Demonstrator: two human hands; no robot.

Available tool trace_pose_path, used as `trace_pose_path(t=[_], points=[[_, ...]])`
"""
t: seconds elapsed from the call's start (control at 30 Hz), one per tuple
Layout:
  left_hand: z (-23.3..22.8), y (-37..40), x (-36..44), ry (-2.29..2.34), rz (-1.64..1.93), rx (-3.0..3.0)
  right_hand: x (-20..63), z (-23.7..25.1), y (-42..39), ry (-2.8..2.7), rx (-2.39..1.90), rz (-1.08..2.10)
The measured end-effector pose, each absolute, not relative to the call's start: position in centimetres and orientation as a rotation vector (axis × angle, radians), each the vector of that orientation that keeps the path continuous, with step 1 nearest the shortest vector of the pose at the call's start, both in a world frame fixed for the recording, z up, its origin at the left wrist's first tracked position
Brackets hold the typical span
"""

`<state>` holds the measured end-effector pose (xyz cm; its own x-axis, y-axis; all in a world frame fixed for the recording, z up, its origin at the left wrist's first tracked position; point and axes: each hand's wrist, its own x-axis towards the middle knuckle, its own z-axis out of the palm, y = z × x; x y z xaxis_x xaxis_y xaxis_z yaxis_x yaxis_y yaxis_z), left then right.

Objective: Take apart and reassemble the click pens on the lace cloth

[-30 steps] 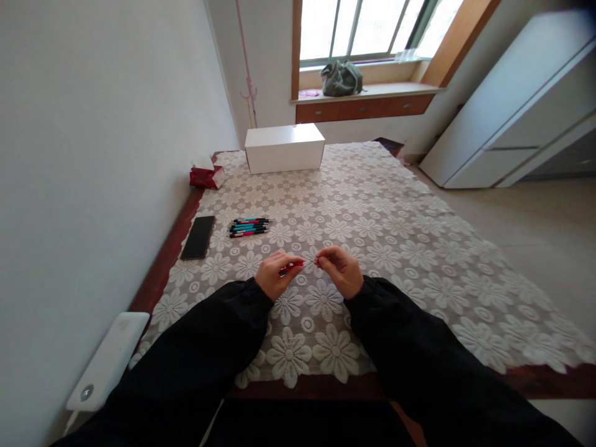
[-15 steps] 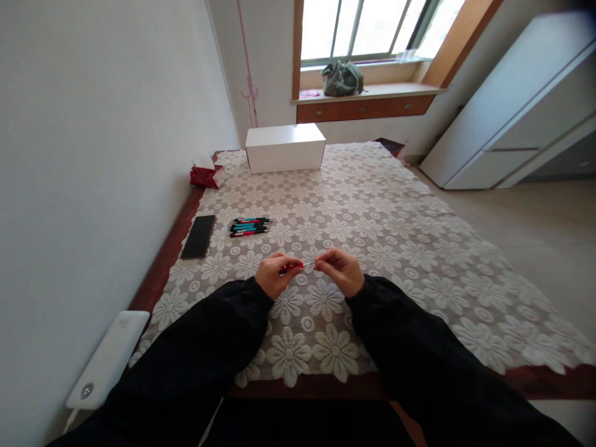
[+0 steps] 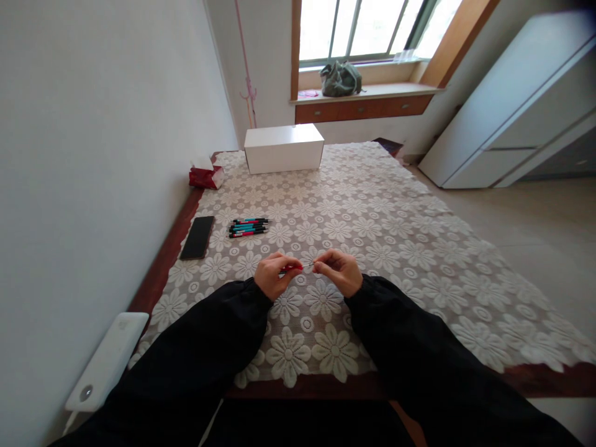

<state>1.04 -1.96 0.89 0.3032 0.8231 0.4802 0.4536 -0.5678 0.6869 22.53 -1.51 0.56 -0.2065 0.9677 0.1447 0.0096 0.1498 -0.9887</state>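
My left hand (image 3: pixel 274 275) is closed around a red and black pen (image 3: pixel 294 268), most of it hidden by the fingers. From the pen's right end a thin pale piece (image 3: pixel 308 265) reaches to my right hand (image 3: pixel 339 271), whose thumb and forefinger pinch its far end. I cannot make out whether the piece is still inside the pen barrel. Both hands are just above the tablecloth, a short gap apart. Up and left of them, several pens (image 3: pixel 248 228) in teal, red and black lie side by side in a bundle.
A dark phone (image 3: pixel 198 238) lies left of the pens on the floral lace tablecloth (image 3: pixel 335 351). Farther back are a red packet (image 3: pixel 205 178) and a long white box (image 3: pixel 284 150). At the near left sits a white device (image 3: pixel 108 360) with a cable, against the wall.
The hands keep nearly the same pose and grip. The whole view has shifted very slightly left.
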Motion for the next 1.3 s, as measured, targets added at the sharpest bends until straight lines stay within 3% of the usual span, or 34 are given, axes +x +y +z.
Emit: trace_pose_path(t=[0.3,0.67,0.8,1.03,1.17,1.3], points=[[1.2,-1.9,1.1,1.249,1.333,2.033,21.9,0.3,-1.4,-1.507,-0.864,1.319],[1.4,-1.3,0.7,1.274,1.619,1.672,20.7,1.0,-2.4,-2.453,-0.715,0.744],[1.4,-1.3,0.7,1.282,1.657,1.673,17.9,2.1,-2.5,-2.663,-0.946,0.514],[1.8,-1.5,0.7,1.334,1.709,1.697,12.9,4.0,-1.8,-2.741,-1.339,0.400],[1.7,-1.6,0.7,1.360,1.660,1.714,14.2,2.6,-0.8,-2.596,-1.283,0.510],[1.9,-1.7,0.8,1.380,1.590,1.755,17.7,0.0,1.1,-1.914,-1.139,1.041]])
